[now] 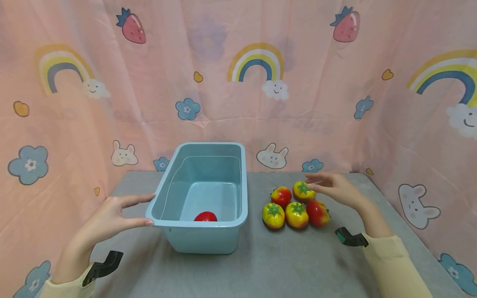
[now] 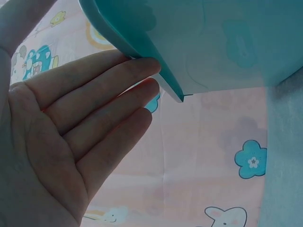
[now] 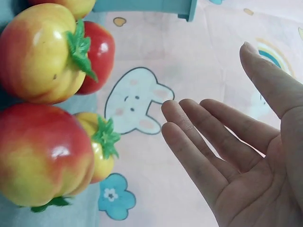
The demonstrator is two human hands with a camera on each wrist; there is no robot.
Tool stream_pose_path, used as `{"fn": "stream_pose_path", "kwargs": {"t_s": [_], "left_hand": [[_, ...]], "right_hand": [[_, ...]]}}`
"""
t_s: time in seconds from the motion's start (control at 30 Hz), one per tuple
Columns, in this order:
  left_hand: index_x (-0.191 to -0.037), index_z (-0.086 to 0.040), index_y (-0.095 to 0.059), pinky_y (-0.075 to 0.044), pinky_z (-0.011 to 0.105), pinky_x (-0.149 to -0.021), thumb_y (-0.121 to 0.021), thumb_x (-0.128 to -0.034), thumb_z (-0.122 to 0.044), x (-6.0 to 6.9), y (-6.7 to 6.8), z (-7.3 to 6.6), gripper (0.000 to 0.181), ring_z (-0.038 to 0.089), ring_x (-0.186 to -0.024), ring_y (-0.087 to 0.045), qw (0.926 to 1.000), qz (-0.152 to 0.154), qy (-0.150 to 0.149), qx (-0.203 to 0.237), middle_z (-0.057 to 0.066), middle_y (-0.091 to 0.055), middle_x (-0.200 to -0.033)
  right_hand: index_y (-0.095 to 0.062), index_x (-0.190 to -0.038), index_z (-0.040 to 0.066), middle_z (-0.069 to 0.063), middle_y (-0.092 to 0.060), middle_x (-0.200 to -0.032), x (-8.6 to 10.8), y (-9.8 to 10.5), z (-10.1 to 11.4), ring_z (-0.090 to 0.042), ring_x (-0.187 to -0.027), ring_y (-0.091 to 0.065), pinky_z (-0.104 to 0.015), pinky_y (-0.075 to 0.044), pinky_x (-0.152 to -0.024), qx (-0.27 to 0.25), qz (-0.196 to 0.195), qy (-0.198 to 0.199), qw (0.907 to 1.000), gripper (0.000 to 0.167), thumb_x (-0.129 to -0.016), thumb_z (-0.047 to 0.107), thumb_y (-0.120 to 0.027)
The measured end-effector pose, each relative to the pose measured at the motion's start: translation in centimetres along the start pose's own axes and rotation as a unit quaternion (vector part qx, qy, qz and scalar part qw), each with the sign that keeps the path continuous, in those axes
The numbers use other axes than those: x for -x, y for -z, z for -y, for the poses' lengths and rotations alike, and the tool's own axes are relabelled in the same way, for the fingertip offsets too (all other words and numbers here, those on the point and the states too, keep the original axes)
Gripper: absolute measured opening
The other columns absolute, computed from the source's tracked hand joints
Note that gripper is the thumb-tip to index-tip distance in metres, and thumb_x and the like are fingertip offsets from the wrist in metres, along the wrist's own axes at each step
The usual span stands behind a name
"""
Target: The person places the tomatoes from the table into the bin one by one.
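Note:
A light blue plastic bin (image 1: 206, 238) stands left of centre, with one red tomato (image 1: 205, 216) visible inside near its front wall. My left hand (image 1: 106, 217) touches the bin's left rim near the front corner; in the left wrist view its straight fingers (image 2: 111, 78) meet the rim. Several red and yellow tomatoes with green leafy tops lie grouped to the right of the bin. Over the rearmost yellow tomato (image 1: 302, 191) hovers my right hand (image 1: 337, 188), fingers extended. The right wrist view shows that palm (image 3: 255, 189) holding nothing, apart from the tomatoes (image 3: 42, 151).
The grey tabletop (image 1: 283, 265) carries the bin and tomatoes. Behind and beside it hangs a pink curtain (image 1: 208, 54) printed with rainbows, rabbits and flowers. A black band piece (image 1: 108, 265) sits at the left wrist, another (image 1: 351, 238) at the right.

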State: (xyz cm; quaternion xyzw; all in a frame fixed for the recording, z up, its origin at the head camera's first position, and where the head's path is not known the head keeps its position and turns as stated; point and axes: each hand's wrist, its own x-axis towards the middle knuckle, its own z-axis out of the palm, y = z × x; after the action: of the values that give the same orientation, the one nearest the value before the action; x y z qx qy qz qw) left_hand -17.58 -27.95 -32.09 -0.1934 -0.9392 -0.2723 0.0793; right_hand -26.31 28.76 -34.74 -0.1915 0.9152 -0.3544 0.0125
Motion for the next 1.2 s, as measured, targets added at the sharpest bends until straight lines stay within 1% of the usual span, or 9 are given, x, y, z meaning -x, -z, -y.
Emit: {"fn": "stream_pose_path", "kwargs": {"t_s": [0.1, 0.2, 0.33, 0.47, 0.73, 0.93, 1.0, 1.1, 1.2], "left_hand": [[-0.127, -0.021, -0.062, -0.049, 0.046, -0.087, -0.077, -0.0739, -0.047, 0.0, 0.0, 0.0, 0.061, 0.028, -0.117, -0.059, 1.0000, -0.001, -0.001, 0.001, -0.002, -0.065, -0.122], [-0.128, -0.022, -0.062, -0.049, 0.044, -0.087, -0.077, -0.0738, -0.047, 0.0, -0.1, 0.1, 0.061, 0.028, -0.117, -0.059, 1.0000, -0.001, -0.002, 0.002, -0.003, -0.065, -0.122], [-0.127, -0.021, -0.062, -0.049, 0.044, -0.087, -0.077, -0.0739, -0.047, 0.0, -0.1, 0.1, 0.061, 0.028, -0.117, -0.059, 1.0000, -0.001, -0.002, 0.002, -0.002, -0.065, -0.122], [-0.127, -0.021, -0.062, -0.050, 0.044, -0.087, -0.077, -0.0740, -0.047, 0.0, -0.1, 0.0, 0.061, 0.028, -0.117, -0.059, 1.0000, 0.001, -0.001, 0.002, -0.002, -0.065, -0.122], [-0.128, -0.021, -0.062, -0.049, 0.050, -0.087, -0.076, -0.0747, -0.047, 0.1, -0.1, 0.0, 0.061, 0.031, -0.117, -0.058, 0.9999, 0.003, 0.001, 0.011, 0.000, -0.065, -0.123], [-0.128, -0.023, -0.062, -0.050, 0.044, -0.086, -0.076, -0.0740, -0.048, 0.1, 0.0, -0.1, 0.061, 0.029, -0.116, -0.059, 1.0000, 0.003, 0.005, 0.000, -0.002, -0.065, -0.123], [-0.128, -0.022, -0.062, -0.050, 0.044, -0.086, -0.076, -0.0740, -0.048, 0.0, 0.0, -0.1, 0.061, 0.029, -0.116, -0.059, 1.0000, 0.003, 0.005, 0.000, -0.002, -0.065, -0.123], [-0.128, -0.021, -0.062, -0.050, 0.048, -0.087, -0.076, -0.0743, -0.047, 0.0, -0.1, 0.0, 0.062, 0.030, -0.117, -0.058, 1.0000, 0.003, 0.004, 0.005, -0.001, -0.065, -0.123], [-0.128, -0.020, -0.062, -0.049, 0.052, -0.088, -0.077, -0.0745, -0.047, 0.0, -0.1, 0.0, 0.062, 0.031, -0.118, -0.058, 0.9999, 0.004, 0.003, 0.012, 0.000, -0.065, -0.123]], "right_hand": [[-0.055, -0.132, 0.009, -0.015, -0.063, -0.124, 0.3, -0.1, -0.5, -0.032, -0.110, -0.062, -0.048, -0.051, -0.089, -0.005, -0.004, -0.004, 1.0000, 0.047, -0.094, 0.036, -0.059], [-0.055, -0.132, 0.008, -0.016, -0.062, -0.124, 0.6, -0.2, -1.1, -0.032, -0.110, -0.062, -0.047, -0.051, -0.089, -0.007, -0.007, -0.002, 1.0000, 0.046, -0.094, 0.034, -0.058], [-0.054, -0.132, 0.007, -0.017, -0.061, -0.126, 1.1, -0.2, -1.8, -0.034, -0.110, -0.061, -0.050, -0.050, -0.090, -0.009, -0.011, -0.009, 0.9999, 0.046, -0.095, 0.033, -0.058], [-0.054, -0.133, 0.009, -0.016, -0.058, -0.130, 1.5, -0.3, -2.6, -0.035, -0.112, -0.060, -0.053, -0.048, -0.091, -0.007, -0.017, -0.029, 0.9994, 0.049, -0.094, 0.038, -0.057], [-0.051, -0.135, 0.009, -0.017, -0.058, -0.130, 2.5, -0.2, -3.9, -0.036, -0.113, -0.058, -0.054, -0.048, -0.089, -0.010, -0.026, -0.044, 0.9986, 0.050, -0.095, 0.038, -0.056], [-0.051, -0.135, 0.009, -0.017, -0.059, -0.129, 3.2, -0.4, -4.8, -0.036, -0.113, -0.058, -0.055, -0.048, -0.089, -0.006, -0.024, -0.049, 0.9985, 0.050, -0.095, 0.037, -0.056], [-0.052, -0.135, 0.008, -0.018, -0.058, -0.129, 3.4, -0.5, -5.1, -0.037, -0.114, -0.058, -0.055, -0.048, -0.088, -0.007, -0.024, -0.049, 0.9985, 0.049, -0.095, 0.036, -0.057], [-0.052, -0.135, 0.006, -0.019, -0.058, -0.130, 3.6, -0.6, -5.5, -0.038, -0.114, -0.057, -0.055, -0.048, -0.088, -0.006, -0.026, -0.054, 0.9982, 0.050, -0.094, 0.036, -0.057], [-0.052, -0.134, 0.006, -0.020, -0.057, -0.130, 3.8, -0.8, -5.9, -0.039, -0.114, -0.057, -0.055, -0.049, -0.088, -0.005, -0.028, -0.065, 0.9975, 0.051, -0.094, 0.038, -0.057]]}}
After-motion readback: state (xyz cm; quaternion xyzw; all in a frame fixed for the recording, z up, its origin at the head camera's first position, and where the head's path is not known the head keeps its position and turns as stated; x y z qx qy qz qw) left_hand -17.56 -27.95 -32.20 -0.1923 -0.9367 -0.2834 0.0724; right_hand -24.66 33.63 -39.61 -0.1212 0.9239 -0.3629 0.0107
